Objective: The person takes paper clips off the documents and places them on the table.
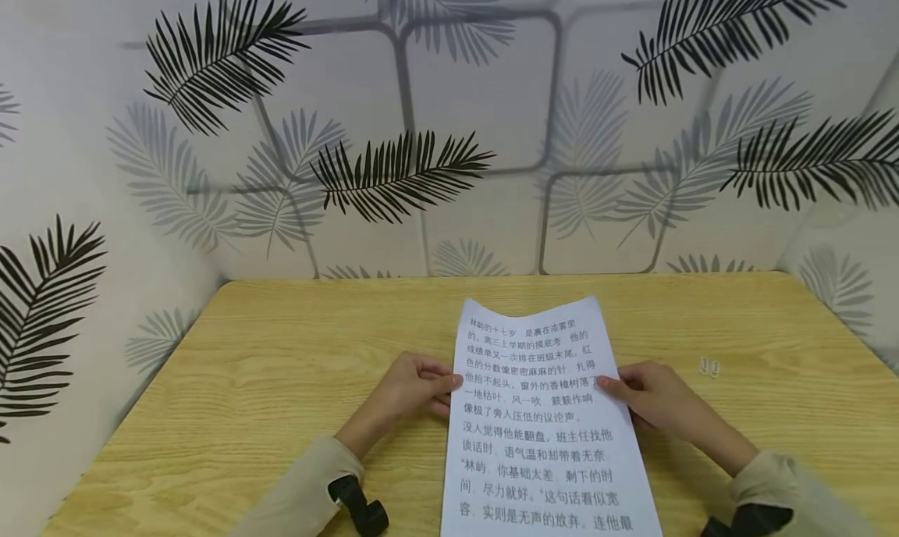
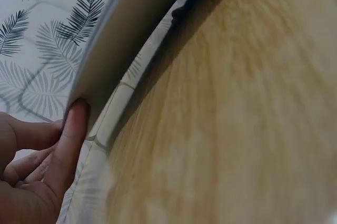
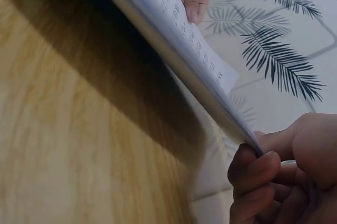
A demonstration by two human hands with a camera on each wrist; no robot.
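Observation:
Both hands hold up white paper (image 1: 537, 428) printed with dark Chinese characters. It tilts toward the head camera, and its top edge dips in the middle. At its left edge the left hand (image 1: 417, 389) pinches it, thumb on the printed face. The right hand (image 1: 649, 396) pinches the opposite edge the same way. In the left wrist view, a fingertip of the left hand (image 2: 50, 166) presses the back of the paper (image 2: 124, 39). From the right wrist, the paper (image 3: 174, 45) appears edge-on above the table, gripped between thumb and curled fingers of the right hand (image 3: 284, 171).
Two small pale paper clips (image 1: 709, 368) lie on the wood-grain table (image 1: 281, 365), right of the right hand. Behind the table rises a wall (image 1: 477, 115) with a leaf pattern. Each forearm wears a black strap (image 1: 358, 506) over a beige sleeve.

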